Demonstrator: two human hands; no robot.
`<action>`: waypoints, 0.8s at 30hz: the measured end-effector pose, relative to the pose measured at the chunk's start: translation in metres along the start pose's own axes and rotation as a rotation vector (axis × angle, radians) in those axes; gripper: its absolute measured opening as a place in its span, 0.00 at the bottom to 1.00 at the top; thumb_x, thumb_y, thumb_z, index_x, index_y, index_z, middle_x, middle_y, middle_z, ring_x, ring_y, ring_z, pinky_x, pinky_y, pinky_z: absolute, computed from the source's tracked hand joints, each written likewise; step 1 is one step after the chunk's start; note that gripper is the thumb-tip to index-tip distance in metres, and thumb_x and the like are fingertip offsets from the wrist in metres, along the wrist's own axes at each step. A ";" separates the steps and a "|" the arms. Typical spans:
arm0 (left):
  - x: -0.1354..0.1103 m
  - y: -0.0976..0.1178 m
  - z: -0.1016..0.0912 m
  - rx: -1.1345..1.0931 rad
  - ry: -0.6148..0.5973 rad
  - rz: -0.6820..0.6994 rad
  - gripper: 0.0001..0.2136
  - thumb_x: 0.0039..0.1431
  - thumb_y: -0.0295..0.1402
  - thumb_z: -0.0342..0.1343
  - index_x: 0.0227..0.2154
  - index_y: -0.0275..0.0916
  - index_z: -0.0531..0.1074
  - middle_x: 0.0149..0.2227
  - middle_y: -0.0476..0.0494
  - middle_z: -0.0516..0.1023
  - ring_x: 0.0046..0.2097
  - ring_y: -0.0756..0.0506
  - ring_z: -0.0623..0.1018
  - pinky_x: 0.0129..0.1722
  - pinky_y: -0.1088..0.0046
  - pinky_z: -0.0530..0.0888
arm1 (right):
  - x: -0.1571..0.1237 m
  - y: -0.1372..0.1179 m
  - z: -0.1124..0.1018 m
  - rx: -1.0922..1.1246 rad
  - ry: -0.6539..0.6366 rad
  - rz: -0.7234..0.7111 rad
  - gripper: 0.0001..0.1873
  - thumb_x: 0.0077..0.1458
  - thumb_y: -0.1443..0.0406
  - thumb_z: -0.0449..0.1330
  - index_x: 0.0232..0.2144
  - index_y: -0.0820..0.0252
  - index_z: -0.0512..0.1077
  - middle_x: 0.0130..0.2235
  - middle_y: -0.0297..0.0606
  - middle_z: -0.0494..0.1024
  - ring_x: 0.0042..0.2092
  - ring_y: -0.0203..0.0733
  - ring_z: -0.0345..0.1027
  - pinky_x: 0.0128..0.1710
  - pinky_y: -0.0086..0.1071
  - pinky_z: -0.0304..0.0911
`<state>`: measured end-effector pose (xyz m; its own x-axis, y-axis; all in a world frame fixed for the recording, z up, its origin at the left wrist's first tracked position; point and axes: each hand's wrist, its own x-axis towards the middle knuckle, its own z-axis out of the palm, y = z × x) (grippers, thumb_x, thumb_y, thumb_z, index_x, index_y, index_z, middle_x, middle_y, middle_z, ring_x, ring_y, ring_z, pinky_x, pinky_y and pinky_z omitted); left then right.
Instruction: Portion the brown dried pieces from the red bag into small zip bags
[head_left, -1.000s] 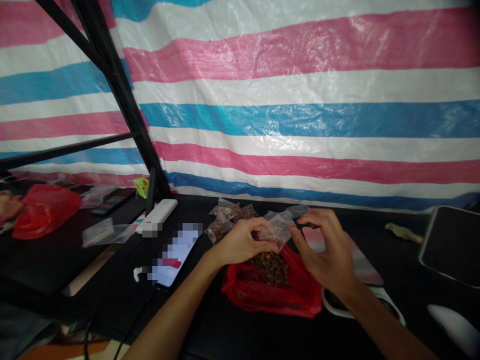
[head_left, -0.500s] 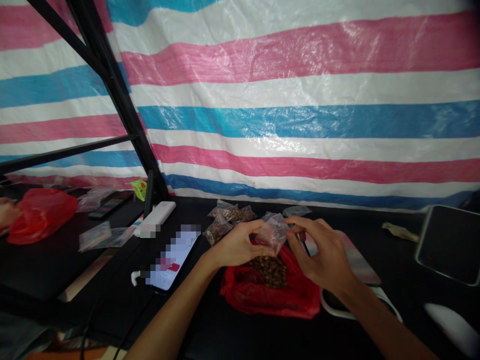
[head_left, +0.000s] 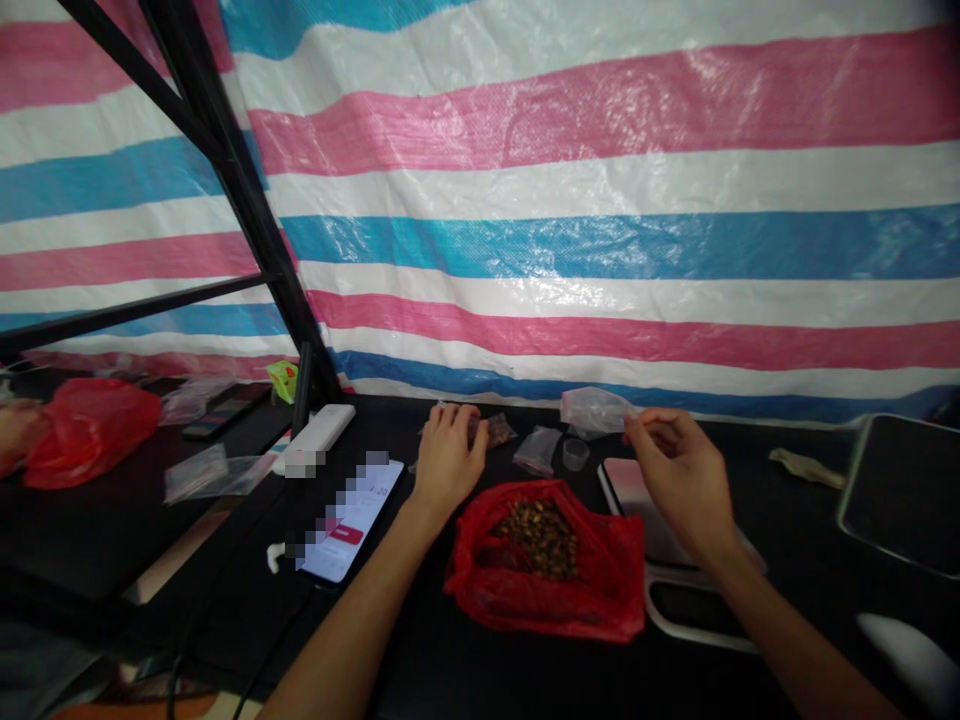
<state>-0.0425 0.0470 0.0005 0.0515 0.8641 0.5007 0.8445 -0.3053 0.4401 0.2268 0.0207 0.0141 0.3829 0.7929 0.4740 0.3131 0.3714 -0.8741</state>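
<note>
My left hand (head_left: 448,455) lies palm down on the pile of small filled bags (head_left: 495,430) at the back of the black table, fingers curled over one of them. My right hand (head_left: 679,470) is raised above the scale (head_left: 637,490) and pinches an empty clear bag (head_left: 592,408) by its edge. An open red plastic bag (head_left: 555,590) with brown seeds (head_left: 541,525) sits between my forearms. Another small clear bag (head_left: 537,450) and a tiny clear cup (head_left: 575,454) lie behind it.
A phone (head_left: 349,520) and a white box (head_left: 315,437) lie left of my left arm. A black metal frame (head_left: 247,210) stands at left, with a red bag (head_left: 86,425) and clear bags (head_left: 206,470) beyond. A dark tray (head_left: 900,490) sits right. A striped tarp (head_left: 600,200) hangs behind.
My hands have parted from the bag they both held. The left hand moved back onto the pile of filled bags. The right hand lifted right with an empty bag.
</note>
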 end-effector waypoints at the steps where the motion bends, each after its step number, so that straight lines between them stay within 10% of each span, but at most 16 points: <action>1: -0.001 -0.004 0.001 0.118 -0.001 -0.037 0.13 0.69 0.39 0.51 0.49 0.38 0.73 0.52 0.34 0.75 0.56 0.35 0.70 0.56 0.57 0.67 | 0.004 0.003 -0.002 0.033 0.005 0.059 0.20 0.52 0.49 0.69 0.34 0.54 0.69 0.29 0.35 0.78 0.29 0.41 0.71 0.28 0.33 0.65; 7: -0.006 -0.016 0.004 0.379 -0.255 -0.022 0.12 0.67 0.35 0.52 0.49 0.38 0.73 0.51 0.34 0.75 0.55 0.34 0.70 0.54 0.55 0.67 | 0.011 0.007 -0.005 0.171 0.028 0.249 0.28 0.49 0.47 0.71 0.44 0.55 0.68 0.39 0.42 0.85 0.27 0.38 0.70 0.21 0.29 0.61; 15: -0.002 -0.012 0.004 0.282 -0.160 -0.020 0.09 0.68 0.30 0.48 0.39 0.37 0.74 0.45 0.35 0.77 0.51 0.36 0.72 0.49 0.60 0.69 | 0.004 0.013 0.002 0.068 -0.071 0.073 0.25 0.58 0.50 0.65 0.50 0.56 0.67 0.50 0.47 0.81 0.32 0.40 0.74 0.30 0.34 0.70; 20: 0.007 -0.006 0.004 -0.291 0.040 -0.123 0.07 0.66 0.32 0.51 0.33 0.38 0.71 0.34 0.43 0.77 0.38 0.44 0.75 0.40 0.68 0.70 | -0.010 0.002 0.004 -0.257 -0.200 -0.260 0.11 0.65 0.59 0.58 0.47 0.55 0.72 0.40 0.39 0.79 0.33 0.40 0.71 0.33 0.35 0.68; 24: 0.009 0.010 0.000 -0.891 -0.037 -0.176 0.11 0.63 0.41 0.56 0.32 0.38 0.72 0.30 0.48 0.76 0.33 0.48 0.74 0.35 0.73 0.68 | -0.026 -0.013 0.009 -0.326 -0.453 -0.505 0.08 0.68 0.63 0.56 0.47 0.53 0.72 0.41 0.38 0.77 0.38 0.42 0.72 0.41 0.37 0.68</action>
<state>-0.0332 0.0520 0.0095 -0.0093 0.9353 0.3538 0.1178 -0.3503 0.9292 0.2054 -0.0002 0.0123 -0.2480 0.7114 0.6576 0.6241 0.6365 -0.4532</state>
